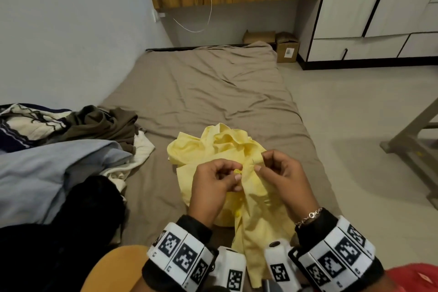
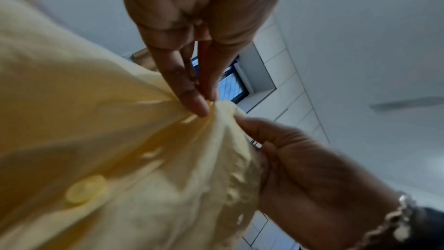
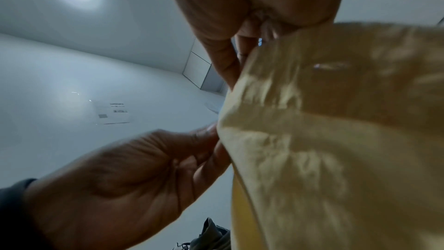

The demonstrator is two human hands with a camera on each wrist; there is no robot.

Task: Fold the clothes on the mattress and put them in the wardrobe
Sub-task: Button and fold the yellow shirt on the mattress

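Left of the yellow shirt point(image 1: 220, 147) I see a heap of clothes point(image 1: 71, 144) on the mattress point(image 1: 213, 83). My left hand point(image 1: 211, 187) pinches the shirt's button edge, my right hand point(image 1: 284, 175) pinches the facing edge. The wardrobe point(image 1: 369, 7) stands far right of the shirt, beyond cardboard boxes point(image 1: 284, 46).

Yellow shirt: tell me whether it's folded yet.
Not folded. The yellow shirt lies crumpled on the mattress, its front lifted, while the left hand and right hand pinch its button placket.
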